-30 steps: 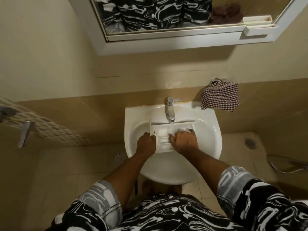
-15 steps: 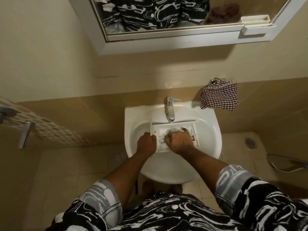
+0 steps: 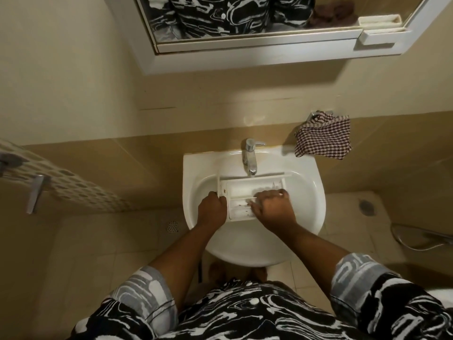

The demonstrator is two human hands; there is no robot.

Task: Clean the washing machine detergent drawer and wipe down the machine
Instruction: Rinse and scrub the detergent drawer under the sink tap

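Detergent drawer (image 3: 245,190) sits in sink (image 3: 315,177) at faucet's (image 3: 250,155) 6 o'clock; left hand (image 3: 212,209) grips its 9 o'clock end, right hand (image 3: 274,209) curled, contents unclear: brace firmly, scrub compartment corners.

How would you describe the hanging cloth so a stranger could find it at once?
Start at the white sink on the tan tiled wall. Beside its far right corner, a cloth hangs from a chrome wall holder. Its dark red-and-white check sets it apart from the plain white sink and chrome tap.
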